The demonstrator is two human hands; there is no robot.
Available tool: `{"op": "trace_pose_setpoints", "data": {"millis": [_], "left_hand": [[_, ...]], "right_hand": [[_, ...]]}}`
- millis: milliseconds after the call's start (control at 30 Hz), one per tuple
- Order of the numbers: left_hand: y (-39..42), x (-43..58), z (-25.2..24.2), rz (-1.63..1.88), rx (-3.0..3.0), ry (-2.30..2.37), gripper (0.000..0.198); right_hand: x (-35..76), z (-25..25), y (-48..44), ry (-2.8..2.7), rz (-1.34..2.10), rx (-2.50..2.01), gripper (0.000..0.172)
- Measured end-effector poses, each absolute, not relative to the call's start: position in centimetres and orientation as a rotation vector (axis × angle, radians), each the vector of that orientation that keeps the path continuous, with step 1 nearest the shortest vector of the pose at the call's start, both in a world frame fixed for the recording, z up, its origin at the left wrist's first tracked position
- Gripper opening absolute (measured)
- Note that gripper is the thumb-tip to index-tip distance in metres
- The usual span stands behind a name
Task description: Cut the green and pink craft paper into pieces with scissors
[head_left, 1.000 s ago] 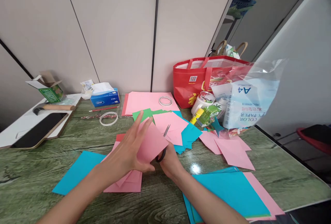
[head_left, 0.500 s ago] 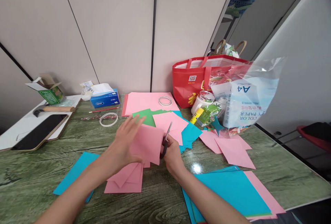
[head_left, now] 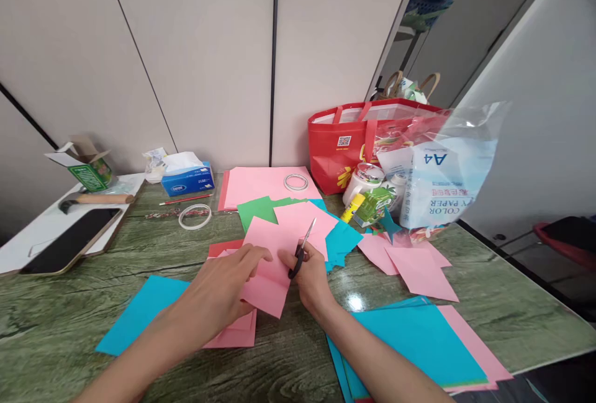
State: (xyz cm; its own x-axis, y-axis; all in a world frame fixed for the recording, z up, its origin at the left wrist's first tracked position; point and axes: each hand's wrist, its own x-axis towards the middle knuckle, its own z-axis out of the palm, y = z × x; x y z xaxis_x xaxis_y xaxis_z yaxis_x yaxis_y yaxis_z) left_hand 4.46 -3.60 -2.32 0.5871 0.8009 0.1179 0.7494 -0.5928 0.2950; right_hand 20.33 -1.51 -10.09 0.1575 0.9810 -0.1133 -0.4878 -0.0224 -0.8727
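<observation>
A pink sheet of paper (head_left: 267,266) is held tilted above the table between my hands. My left hand (head_left: 228,282) curls over its left edge, fingers bent on top and thumb lower down. In my right hand (head_left: 310,272) are black-handled scissors (head_left: 300,254), blades pointing up and away; the right thumb also meets the sheet's right edge. Under my left hand lies a stack of pink paper pieces (head_left: 237,336), with a red piece (head_left: 221,248) showing behind. Beyond the held sheet are more pink (head_left: 307,217), green (head_left: 256,207) and blue sheets (head_left: 342,241).
Blue sheets lie at left (head_left: 139,316) and front right (head_left: 414,347). Tape rolls (head_left: 194,217), a pencil (head_left: 185,199) and a tissue box (head_left: 189,181) stand left of centre. A glue stick (head_left: 352,208), red bag (head_left: 335,161) and paper pack (head_left: 442,173) crowd the back right.
My left hand has gone from spread fingers to curled ones at the sheet's left edge. The pink sheet has turned and its lower corner sits nearer me. The scissors stay in my right hand.
</observation>
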Motion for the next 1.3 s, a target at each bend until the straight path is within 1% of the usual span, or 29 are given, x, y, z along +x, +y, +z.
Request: {"op": "trace_pose_setpoints", "data": {"millis": [67,133,200,267,333,400,500,567,733,867,933,1000,1100,1200,1300], "left_hand": [[-3.9,4.6,-2.0,0.264,2.654,1.279,0.033],[-3.7,4.5,-1.6,0.293,2.647,1.296,0.024],[-3.3,3.9,-1.0,0.463,2.515,1.358,0.020],[-2.7,3.0,-0.3,0.661,2.265,1.407,0.015],[-2.3,2.2,0.5,0.806,1.941,1.371,0.016],[-2.0,1.7,0.9,0.868,1.568,1.239,0.022],[-1.7,1.7,0.8,0.852,1.195,1.001,0.027],[-1.5,1.9,0.4,0.810,1.092,0.899,0.027],[-0.9,2.3,-0.4,0.725,1.013,0.855,0.028],[-0.8,1.9,-0.4,0.780,0.963,0.847,0.027],[-1.0,2.0,-0.4,0.795,0.916,0.792,0.027],[-1.3,2.3,-0.5,0.780,0.874,0.737,0.027],[-1.5,3.0,-0.7,0.761,0.838,0.724,0.023],[-1.5,3.4,-0.9,0.758,0.864,0.783,0.024],[-0.9,2.4,-0.5,0.752,1.004,0.948,0.026]], "right_hand": [[20.4,-10.1,-1.3,-0.603,1.315,-0.960,0.028],[20.4,-10.1,-1.2,-0.564,1.318,-0.959,0.028],[20.4,-10.1,-1.0,-0.523,1.356,-0.938,0.029],[20.5,-10.0,-0.9,-0.482,1.399,-0.885,0.034],[20.6,-10.0,-0.8,-0.487,1.412,-0.815,0.038],[20.7,-10.0,-0.8,-0.539,1.444,-0.744,0.040],[20.8,-10.1,-1.0,-0.619,1.644,-0.601,0.044],[20.8,-10.1,-1.2,-0.696,1.759,-0.520,0.041],[20.8,-10.0,-1.4,-0.757,1.746,-0.548,0.034],[20.7,-10.0,-1.2,-0.658,1.652,-0.636,0.030],[20.5,-10.1,-1.3,-0.658,1.691,-0.613,0.027],[20.4,-10.2,-1.4,-0.694,1.786,-0.562,0.029],[20.4,-10.2,-1.8,-0.743,1.865,-0.543,0.037],[20.4,-9.9,-1.9,-0.734,1.822,-0.580,0.041],[20.5,-9.8,-1.5,-0.649,1.669,-0.693,0.039]]}}
